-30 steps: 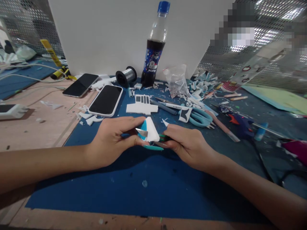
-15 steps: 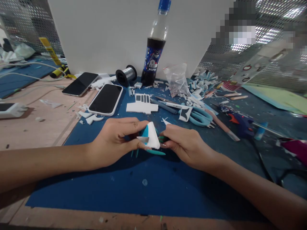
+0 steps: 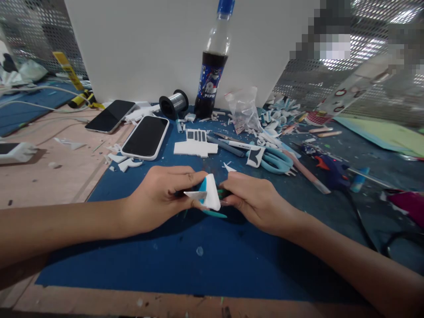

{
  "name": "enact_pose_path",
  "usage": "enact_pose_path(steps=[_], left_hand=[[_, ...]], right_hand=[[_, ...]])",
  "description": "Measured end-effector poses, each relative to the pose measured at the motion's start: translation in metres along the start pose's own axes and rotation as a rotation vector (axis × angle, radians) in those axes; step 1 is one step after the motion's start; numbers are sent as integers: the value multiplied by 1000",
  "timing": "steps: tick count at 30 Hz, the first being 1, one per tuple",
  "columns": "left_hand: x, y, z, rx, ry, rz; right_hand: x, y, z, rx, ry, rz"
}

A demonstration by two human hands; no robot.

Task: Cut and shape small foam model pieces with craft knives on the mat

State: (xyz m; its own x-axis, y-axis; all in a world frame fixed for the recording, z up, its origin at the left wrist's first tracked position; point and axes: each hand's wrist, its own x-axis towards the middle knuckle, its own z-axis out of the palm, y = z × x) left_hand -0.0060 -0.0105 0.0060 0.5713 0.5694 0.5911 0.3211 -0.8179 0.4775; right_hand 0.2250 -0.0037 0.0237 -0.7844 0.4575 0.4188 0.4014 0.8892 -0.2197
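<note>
My left hand is closed, thumb and fingers pinching a white foam piece with a bright blue side. Across that piece lies a thin, pointed metal knife blade, its tip toward my left fingers. My right hand is closed just right of the foam, on what appears to be the knife's handle; a bit of green shows at its fingertips, and the rest is hidden. Under the foam a flat teal strip sticks out. Whether the blade passes through the foam or behind it is hard to tell.
Behind my hands lie a white cut-out, blue-handled scissors, a phone and a wire spool. A Pepsi bottle stands farther back. At right are foam scraps and a glue gun. The blue mat lies below.
More of the blade now shows to the left of the foam piece. The foam has tipped and shifted slightly, and my left hand has moved a little with it.
</note>
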Motion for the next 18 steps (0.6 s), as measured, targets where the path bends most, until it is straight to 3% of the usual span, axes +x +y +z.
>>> enact_pose_path(steps=[8,18], left_hand=[[0,1,1,25,29,-18],[1,1,2,-150,116,-178]], right_hand=[[2,2,-1,-8,-1,-1],[-2,7,-3,-31,58,47]])
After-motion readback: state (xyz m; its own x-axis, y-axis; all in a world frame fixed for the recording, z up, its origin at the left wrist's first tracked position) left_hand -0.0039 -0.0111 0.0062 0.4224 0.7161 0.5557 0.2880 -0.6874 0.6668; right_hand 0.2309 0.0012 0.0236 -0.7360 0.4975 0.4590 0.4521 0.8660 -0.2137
